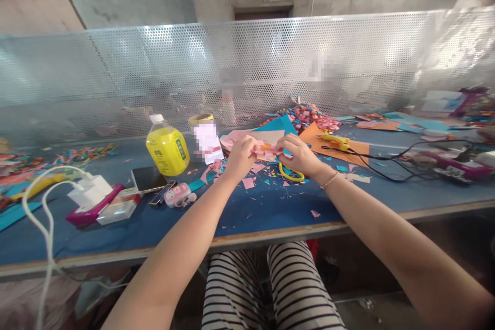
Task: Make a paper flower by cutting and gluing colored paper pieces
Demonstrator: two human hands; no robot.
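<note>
Between my hands is a small piece of pink paper craft (266, 150) with some orange on it, held just above the blue table. My left hand (242, 156) pinches its left end, and the fingers of my right hand (300, 155) close on the right end. Yellow looped handles (292, 173), apparently of scissors, lie under my right hand. Behind the craft piece are light pink paper (247, 137) and a blue sheet (284, 125). Pink scraps (248, 182) are scattered on the table below my hands.
A yellow drink bottle (167, 148), a lit phone (209, 143) and a power strip (91, 209) stand left. A yellow glue gun (335, 141) rests on orange paper (358, 152) at right, its black cord trailing. A perforated metal screen (247, 51) runs behind.
</note>
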